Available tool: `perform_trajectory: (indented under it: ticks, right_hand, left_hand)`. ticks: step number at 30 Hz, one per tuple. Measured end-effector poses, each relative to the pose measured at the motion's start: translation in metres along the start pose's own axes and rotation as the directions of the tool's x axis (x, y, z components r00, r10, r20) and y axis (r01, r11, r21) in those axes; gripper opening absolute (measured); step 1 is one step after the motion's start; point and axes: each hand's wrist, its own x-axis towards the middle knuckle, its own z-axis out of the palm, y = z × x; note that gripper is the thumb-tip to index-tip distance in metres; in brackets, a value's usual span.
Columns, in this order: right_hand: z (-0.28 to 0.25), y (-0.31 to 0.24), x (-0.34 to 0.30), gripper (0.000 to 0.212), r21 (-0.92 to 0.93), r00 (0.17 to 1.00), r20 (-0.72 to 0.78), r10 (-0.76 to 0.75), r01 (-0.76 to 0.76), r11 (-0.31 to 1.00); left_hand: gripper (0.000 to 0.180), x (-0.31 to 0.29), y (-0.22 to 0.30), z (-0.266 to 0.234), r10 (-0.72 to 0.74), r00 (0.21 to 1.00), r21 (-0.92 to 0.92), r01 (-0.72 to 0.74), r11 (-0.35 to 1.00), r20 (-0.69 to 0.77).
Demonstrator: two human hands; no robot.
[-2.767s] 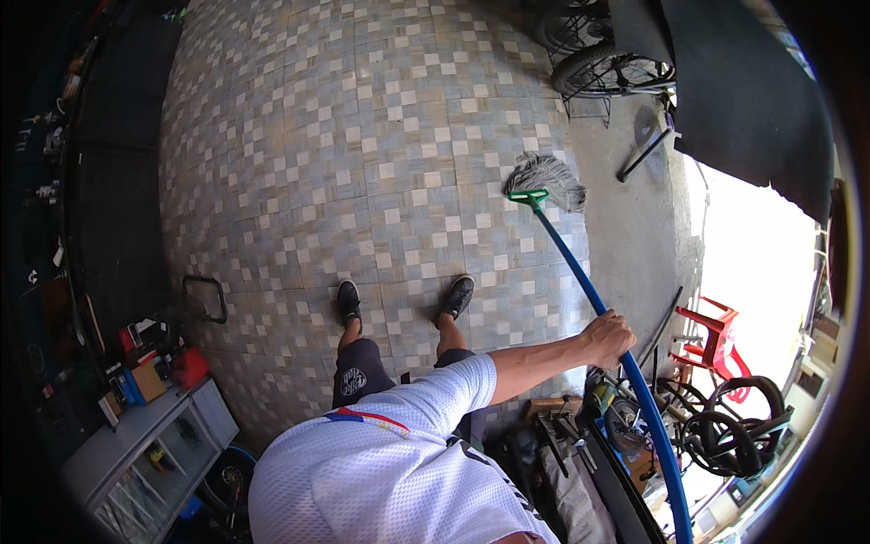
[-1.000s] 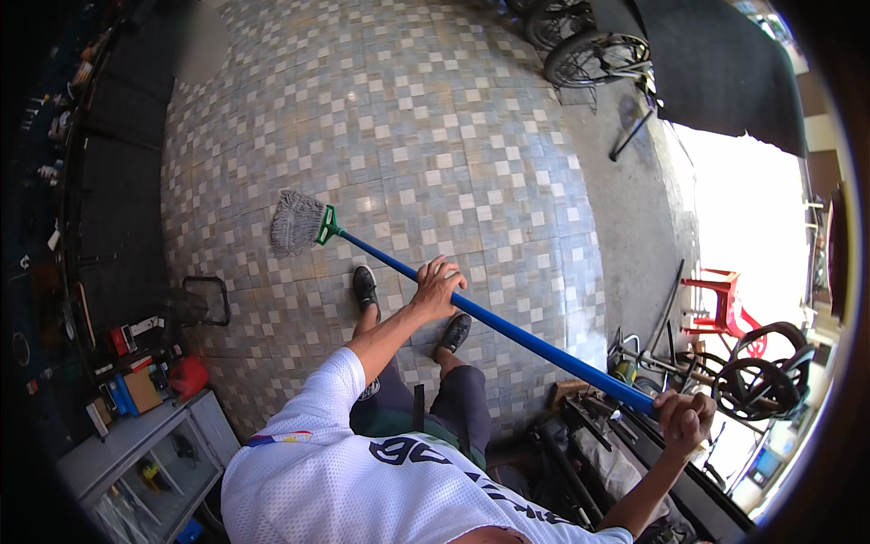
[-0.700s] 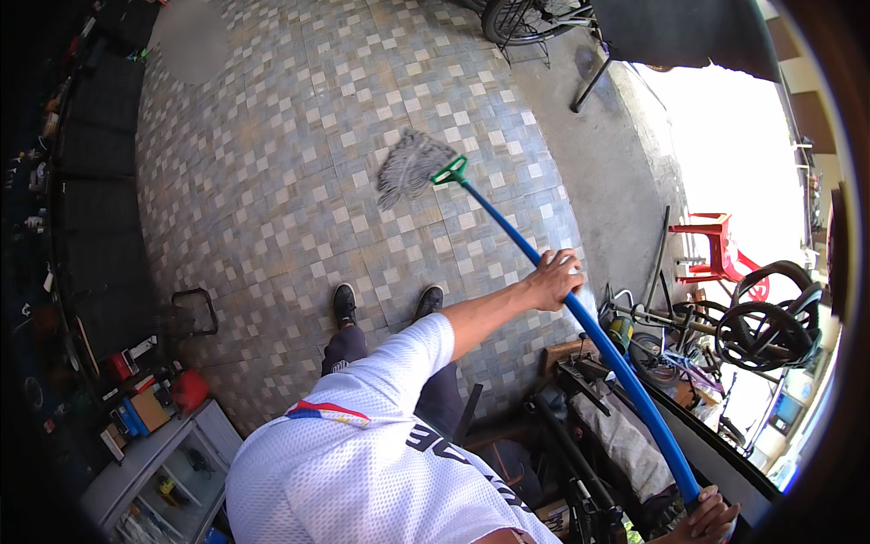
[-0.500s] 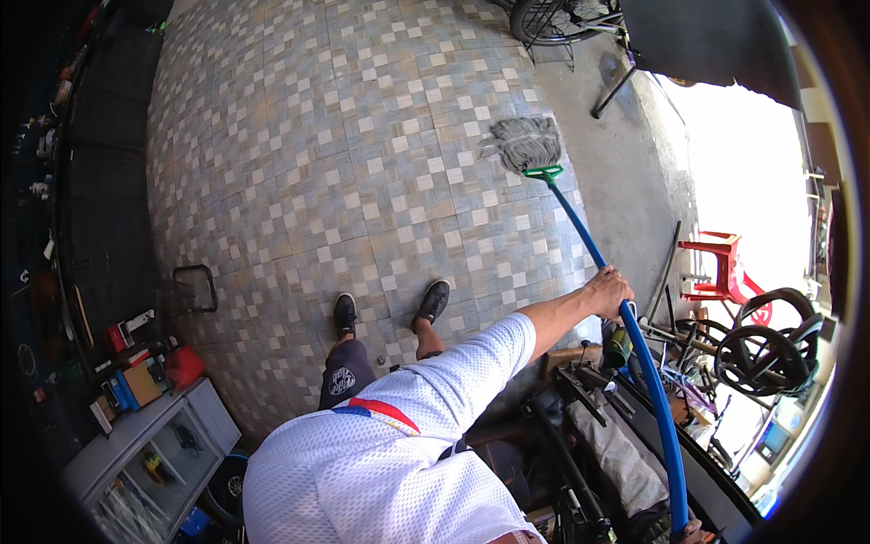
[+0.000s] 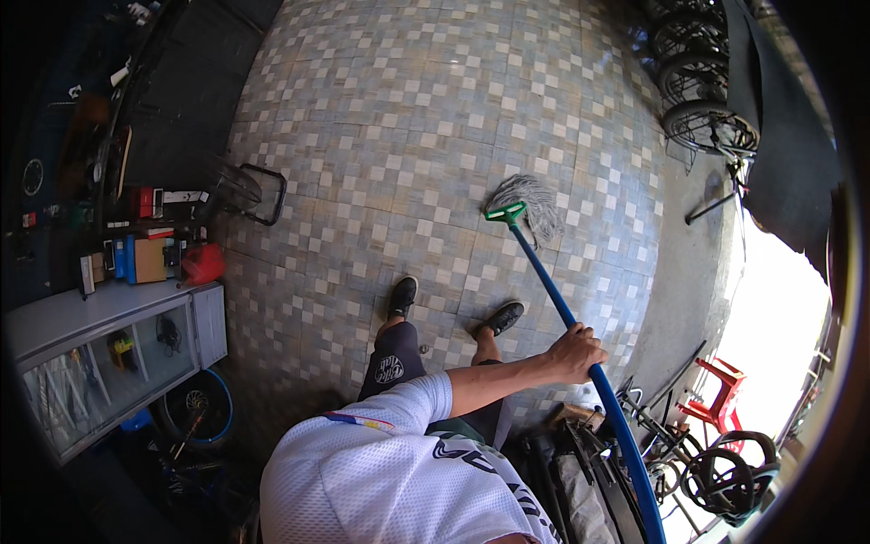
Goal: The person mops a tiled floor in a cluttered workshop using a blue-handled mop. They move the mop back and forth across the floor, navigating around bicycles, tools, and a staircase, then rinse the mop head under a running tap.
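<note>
1 bare left hand (image 5: 577,354) is wrapped around a string mop (image 5: 551,286), its fingers curled over the blue handle partway along the length. The right hand is hidden from me, so I cannot tell its state. From that grip the handle runs far and left to a green clamp (image 5: 506,213), where the grey strings (image 5: 539,207) fan out over the checkered tile floor (image 5: 362,181), ahead of the person's 2 dark shoes (image 5: 403,296). The near part of the handle slants down to the right, past a jumble of black metal parts.

On the left, a grey cabinet (image 5: 77,313) with a glass front has boxes and a red bag (image 5: 203,264) on top; a bicycle wheel with a blue rim (image 5: 227,408) stands just beside it. Farther along that side is a black metal frame (image 5: 279,195). On the far right, several bicycle wheels (image 5: 700,77) stand in a row. Nearer on the right, beyond a concrete strip (image 5: 675,290), are a red plastic chair (image 5: 723,399) and black tyres (image 5: 716,476).
</note>
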Motion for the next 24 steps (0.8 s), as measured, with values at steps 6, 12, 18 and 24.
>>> perform_trajectory:
  ticks: [6, 12, 18, 24]
  right_hand:
    - [0.166, 0.089, 0.012, 0.024, 0.367, 0.937, 0.342, -0.077, -0.058, 0.928]
    - [0.357, 0.26, -0.012, 0.03, 0.484, 0.859, 0.511, -0.028, -0.26, 0.836]
    - [0.441, 0.325, -0.08, 0.028, 0.307, 0.835, 0.436, 0.336, -0.489, 0.817]
    - [0.306, 0.287, -0.135, 0.034, 0.29, 0.867, 0.125, 0.483, -0.497, 0.818]
  left_hand:
    - [0.014, -0.166, -0.147, -0.172, -0.149, 0.892, 0.134, 0.225, 0.965, -0.426]
    - [0.018, -0.32, -0.321, -0.342, -0.205, 0.663, 0.247, 0.521, 0.817, -0.72]
    - [0.041, -0.375, -0.411, -0.41, -0.641, 0.384, 0.323, 0.921, 0.217, -0.664]
    - [0.032, -0.318, -0.375, -0.316, -0.609, 0.745, 0.574, 0.634, 0.519, -0.271]
